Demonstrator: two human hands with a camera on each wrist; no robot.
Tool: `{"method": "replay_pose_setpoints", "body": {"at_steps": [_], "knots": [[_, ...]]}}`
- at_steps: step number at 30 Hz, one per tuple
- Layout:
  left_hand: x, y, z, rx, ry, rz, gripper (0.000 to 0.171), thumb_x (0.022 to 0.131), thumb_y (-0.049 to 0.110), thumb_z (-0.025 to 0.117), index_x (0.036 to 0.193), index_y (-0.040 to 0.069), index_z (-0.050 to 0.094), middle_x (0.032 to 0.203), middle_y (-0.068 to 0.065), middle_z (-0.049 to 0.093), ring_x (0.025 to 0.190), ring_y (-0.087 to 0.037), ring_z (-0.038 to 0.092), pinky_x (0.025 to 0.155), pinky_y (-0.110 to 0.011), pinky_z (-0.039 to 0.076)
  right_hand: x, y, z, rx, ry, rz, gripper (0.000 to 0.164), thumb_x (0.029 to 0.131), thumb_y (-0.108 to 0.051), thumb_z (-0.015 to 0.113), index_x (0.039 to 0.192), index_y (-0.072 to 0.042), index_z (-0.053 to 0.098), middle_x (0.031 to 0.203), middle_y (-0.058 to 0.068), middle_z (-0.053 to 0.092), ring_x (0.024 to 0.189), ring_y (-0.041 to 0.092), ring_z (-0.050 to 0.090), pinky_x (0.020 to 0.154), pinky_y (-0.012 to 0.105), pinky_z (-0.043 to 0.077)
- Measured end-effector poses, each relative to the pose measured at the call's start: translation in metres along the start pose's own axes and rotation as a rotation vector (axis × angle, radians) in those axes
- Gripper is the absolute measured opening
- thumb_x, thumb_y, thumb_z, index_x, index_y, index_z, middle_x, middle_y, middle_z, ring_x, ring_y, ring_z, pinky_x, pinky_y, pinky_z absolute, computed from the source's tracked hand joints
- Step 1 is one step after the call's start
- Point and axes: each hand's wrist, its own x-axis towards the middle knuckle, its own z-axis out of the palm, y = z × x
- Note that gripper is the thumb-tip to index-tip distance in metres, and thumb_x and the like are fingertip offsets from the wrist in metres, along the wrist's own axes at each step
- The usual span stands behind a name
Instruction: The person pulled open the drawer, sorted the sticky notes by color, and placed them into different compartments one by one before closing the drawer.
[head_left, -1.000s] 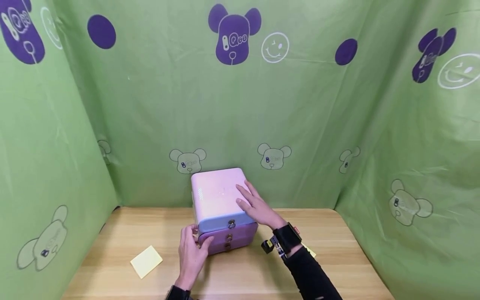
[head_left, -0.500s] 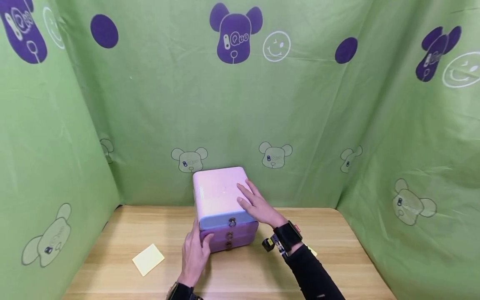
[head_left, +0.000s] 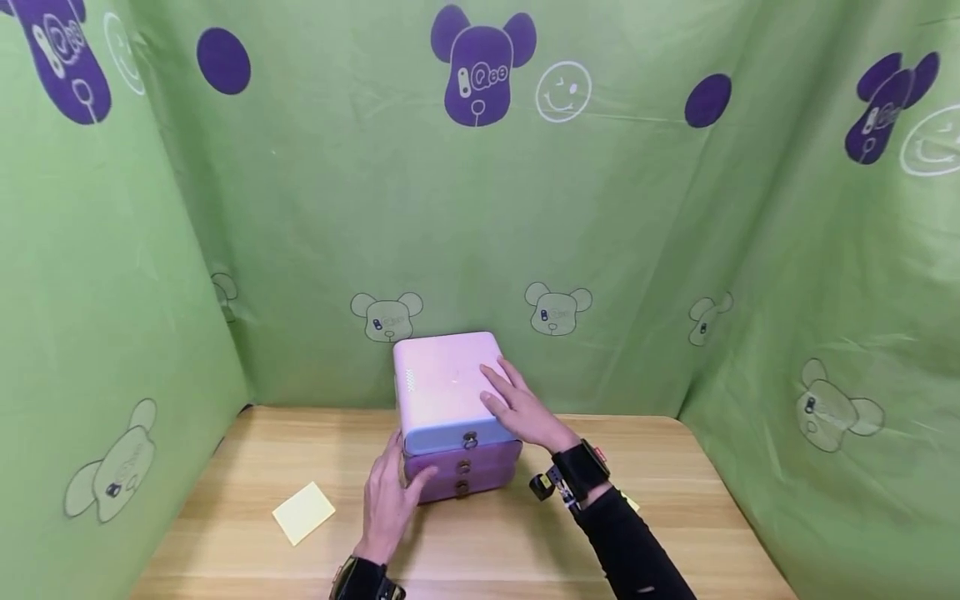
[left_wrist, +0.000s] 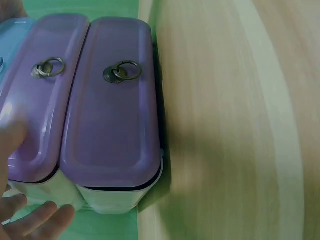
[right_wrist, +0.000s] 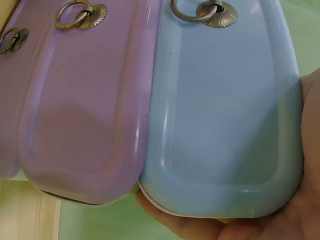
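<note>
A small drawer box (head_left: 442, 375) stands on the table, with a pink top, a blue top drawer (head_left: 435, 437) and two purple drawers (head_left: 487, 468) below, each with a metal ring pull. My left hand (head_left: 388, 504) is at its left front corner, fingers along the side and thumb at the upper purple drawer's front. In the left wrist view, the thumb (left_wrist: 11, 137) is partly cut off by the frame. My right hand (head_left: 521, 408) rests across the right part of the pink top, fingers extended. The right wrist view shows that hand's palm (right_wrist: 305, 200) around the blue drawer's end.
A pale yellow paper pad (head_left: 303, 513) lies on the wooden table (head_left: 240, 467) left of the box. Another yellow piece (head_left: 632, 502) shows partly behind the right forearm. A green printed cloth (head_left: 337, 208) encloses the back and sides.
My left hand's fingers have straightened and slid forward along the box's side, its thumb staying near the purple front. The right hand keeps its place on top. The view has shifted slightly.
</note>
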Motion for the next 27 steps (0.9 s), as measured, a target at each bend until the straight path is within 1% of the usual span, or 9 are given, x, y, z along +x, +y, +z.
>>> {"method": "replay_pose_setpoints", "body": {"at_steps": [3, 5, 9, 11, 14, 19, 23, 25, 27], "knots": [[0.002, 0.0, 0.001, -0.012, -0.035, -0.019, 0.104, 0.066, 0.037, 0.091, 0.149, -0.004, 0.043, 0.135, -0.031, 0.061, 0.115, -0.046, 0.066, 0.094, -0.056, 0.058, -0.001, -0.001, 0.0, 0.001, 0.001, 0.003, 0.061, 0.107, -0.044, 0.045, 0.161, -0.022, 0.028, 0.173, 0.013, 0.002, 0.154, 0.046, 0.023, 0.119, 0.071, 0.027], [0.003, 0.0, 0.001, -0.013, -0.057, -0.045, 0.113, 0.062, 0.036, 0.093, 0.152, -0.003, 0.037, 0.131, -0.031, 0.063, 0.112, -0.045, 0.067, 0.093, -0.056, 0.058, -0.001, -0.002, -0.001, 0.004, -0.003, 0.005, 0.061, 0.106, -0.044, 0.045, 0.161, -0.023, 0.029, 0.173, 0.013, 0.002, 0.154, 0.045, 0.022, 0.12, 0.07, 0.027], [0.004, 0.002, 0.001, 0.016, -0.121, -0.095, 0.124, 0.058, 0.036, 0.096, 0.157, 0.001, 0.029, 0.129, -0.03, 0.065, 0.112, -0.043, 0.066, 0.094, -0.057, 0.058, -0.001, -0.001, -0.002, -0.004, 0.002, 0.008, 0.061, 0.106, -0.044, 0.046, 0.161, -0.022, 0.029, 0.173, 0.014, 0.003, 0.155, 0.045, 0.021, 0.12, 0.071, 0.025], [0.005, 0.001, 0.001, 0.036, -0.143, -0.097, 0.126, 0.058, 0.036, 0.096, 0.157, 0.001, 0.027, 0.129, -0.029, 0.065, 0.113, -0.042, 0.065, 0.094, -0.057, 0.058, 0.0, -0.001, -0.003, 0.0, 0.001, 0.007, 0.061, 0.106, -0.043, 0.046, 0.161, -0.021, 0.03, 0.173, 0.015, 0.004, 0.155, 0.045, 0.02, 0.121, 0.071, 0.024], [0.004, 0.0, 0.001, 0.03, -0.13, -0.063, 0.124, 0.059, 0.035, 0.096, 0.158, 0.002, 0.027, 0.131, -0.027, 0.065, 0.112, -0.041, 0.066, 0.094, -0.056, 0.058, 0.001, -0.001, -0.004, 0.01, -0.003, 0.0, 0.061, 0.106, -0.041, 0.047, 0.16, -0.02, 0.031, 0.173, 0.016, 0.004, 0.156, 0.045, 0.019, 0.121, 0.07, 0.023], [0.007, -0.005, 0.003, 0.027, -0.069, 0.056, 0.123, 0.06, 0.033, 0.094, 0.16, 0.006, 0.026, 0.133, -0.024, 0.066, 0.107, -0.039, 0.07, 0.091, -0.053, 0.061, 0.004, -0.002, -0.008, 0.034, -0.012, 0.003, 0.061, 0.105, -0.044, 0.048, 0.16, -0.02, 0.033, 0.173, 0.015, 0.005, 0.157, 0.043, 0.018, 0.122, 0.069, 0.023], [0.007, -0.008, 0.006, 0.052, -0.01, 0.149, 0.121, 0.063, 0.034, 0.092, 0.159, 0.003, 0.025, 0.129, -0.024, 0.067, 0.099, -0.037, 0.073, 0.085, -0.05, 0.063, 0.004, -0.004, -0.011, 0.067, -0.027, 0.032, 0.062, 0.104, -0.048, 0.048, 0.159, -0.022, 0.034, 0.173, 0.012, 0.005, 0.157, 0.041, 0.019, 0.122, 0.069, 0.023], [0.006, -0.01, 0.007, 0.064, 0.015, 0.177, 0.121, 0.063, 0.034, 0.092, 0.159, 0.001, 0.026, 0.126, -0.025, 0.068, 0.095, -0.037, 0.073, 0.082, -0.049, 0.064, 0.004, -0.006, -0.011, 0.081, -0.031, 0.047, 0.063, 0.104, -0.049, 0.05, 0.159, -0.023, 0.034, 0.173, 0.012, 0.005, 0.156, 0.042, 0.02, 0.121, 0.07, 0.023], [0.005, -0.011, 0.008, 0.067, 0.036, 0.188, 0.12, 0.063, 0.033, 0.093, 0.158, -0.001, 0.027, 0.123, -0.026, 0.069, 0.093, -0.038, 0.074, 0.08, -0.048, 0.064, 0.004, -0.007, -0.011, 0.074, -0.035, 0.051, 0.064, 0.103, -0.049, 0.05, 0.159, -0.023, 0.033, 0.173, 0.012, 0.004, 0.156, 0.042, 0.02, 0.121, 0.07, 0.024]]}}
